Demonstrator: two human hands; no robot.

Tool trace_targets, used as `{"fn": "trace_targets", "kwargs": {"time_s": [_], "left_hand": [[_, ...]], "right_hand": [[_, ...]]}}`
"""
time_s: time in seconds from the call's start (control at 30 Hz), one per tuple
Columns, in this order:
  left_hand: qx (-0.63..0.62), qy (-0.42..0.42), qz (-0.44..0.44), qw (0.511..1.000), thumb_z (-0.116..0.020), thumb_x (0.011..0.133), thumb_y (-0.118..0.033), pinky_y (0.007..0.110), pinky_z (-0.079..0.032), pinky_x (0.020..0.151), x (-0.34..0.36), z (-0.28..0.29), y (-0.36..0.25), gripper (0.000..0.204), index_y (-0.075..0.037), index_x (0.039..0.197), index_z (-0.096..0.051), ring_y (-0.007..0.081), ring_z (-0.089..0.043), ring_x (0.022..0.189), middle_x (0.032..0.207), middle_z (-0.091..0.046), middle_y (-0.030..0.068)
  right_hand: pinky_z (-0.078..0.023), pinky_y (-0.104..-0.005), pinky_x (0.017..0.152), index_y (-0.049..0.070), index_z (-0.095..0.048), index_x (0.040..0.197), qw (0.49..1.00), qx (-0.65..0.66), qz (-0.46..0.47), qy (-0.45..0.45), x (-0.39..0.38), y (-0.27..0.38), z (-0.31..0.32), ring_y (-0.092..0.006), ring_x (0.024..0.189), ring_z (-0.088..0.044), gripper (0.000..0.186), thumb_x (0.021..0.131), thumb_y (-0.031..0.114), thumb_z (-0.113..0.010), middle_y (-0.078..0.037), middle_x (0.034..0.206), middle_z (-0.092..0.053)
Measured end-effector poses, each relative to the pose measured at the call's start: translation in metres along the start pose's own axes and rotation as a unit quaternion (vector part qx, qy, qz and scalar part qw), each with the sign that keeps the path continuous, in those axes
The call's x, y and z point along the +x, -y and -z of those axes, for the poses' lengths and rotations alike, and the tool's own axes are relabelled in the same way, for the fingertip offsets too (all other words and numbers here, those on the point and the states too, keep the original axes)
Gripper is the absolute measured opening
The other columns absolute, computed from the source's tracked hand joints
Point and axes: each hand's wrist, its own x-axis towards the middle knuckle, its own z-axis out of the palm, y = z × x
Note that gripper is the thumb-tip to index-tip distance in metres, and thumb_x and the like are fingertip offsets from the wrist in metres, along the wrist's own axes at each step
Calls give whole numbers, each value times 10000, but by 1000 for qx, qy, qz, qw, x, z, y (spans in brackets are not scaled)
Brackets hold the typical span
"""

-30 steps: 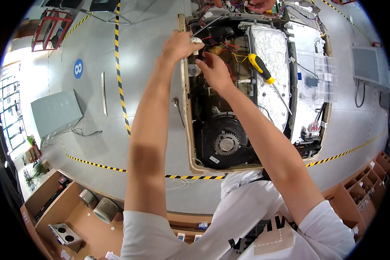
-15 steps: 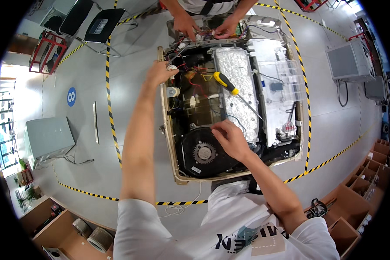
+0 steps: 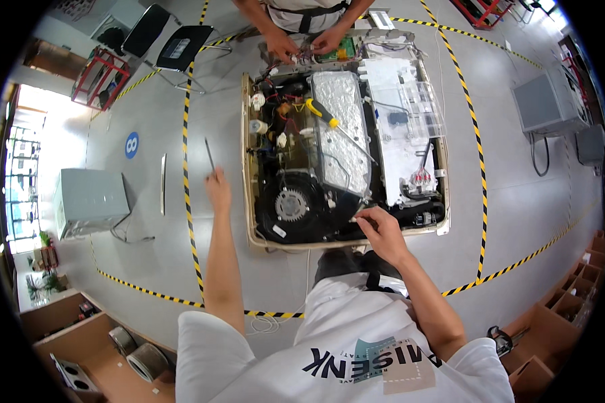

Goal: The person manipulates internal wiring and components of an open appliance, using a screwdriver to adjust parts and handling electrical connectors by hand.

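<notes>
The left hand (image 3: 218, 191) grips the low end of a thin dark rod (image 3: 210, 154), out past the left edge of the open machine (image 3: 246, 181); the rod looks light, stiff and maybe slippery, so that end seems good to hold. The right hand (image 3: 384, 234) has bent fingers by the machine's near edge, and I cannot tell if they pinch anything. The floor (image 3: 158, 262) is grey with striped tape (image 3: 187, 201), and a black chair (image 3: 193, 40) stands beyond the far left corner.

I'm remotely viewing a grey floor (image 3: 158, 258) crossed by striped tape (image 3: 186, 161). Bright light is pouring through the far-left gridded window (image 3: 28, 181), and a black chair (image 3: 193, 48) is standing near a red-framed rack (image 3: 102, 77).
</notes>
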Motion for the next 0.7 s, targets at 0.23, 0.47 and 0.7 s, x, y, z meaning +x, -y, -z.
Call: {"fn": "trace_targets", "kwargs": {"time_s": [0.23,0.47,0.7], "left_hand": [[20,38,349,936,-399,991,-494,464,-470,799,-334,39,189,630,82,965,-653,401,-629,867,900,-665,256],[7,62,597,800,-388,973,-551,439,-489,694,-538,48,192,679,63,904,-668,311,-650,737,769,-660,196],[-116,-46,526,841,-393,980,-542,392,-471,610,-479,70,217,648,36,894,-675,284,-605,619,702,-623,160]], "right_hand": [[-459,-248,657,4,-655,1006,996,74,-35,21,-50,-44,24,-102,712,-568,126,914,86,-629,-46,856,-635],[-439,-221,643,3,-659,1003,996,26,-61,61,-75,-73,24,-67,708,-533,137,938,111,-605,-11,799,-623],[-444,-224,645,-5,-662,992,993,-5,-39,108,-69,-47,-42,-76,706,-545,125,929,91,-612,-22,788,-623]]}}
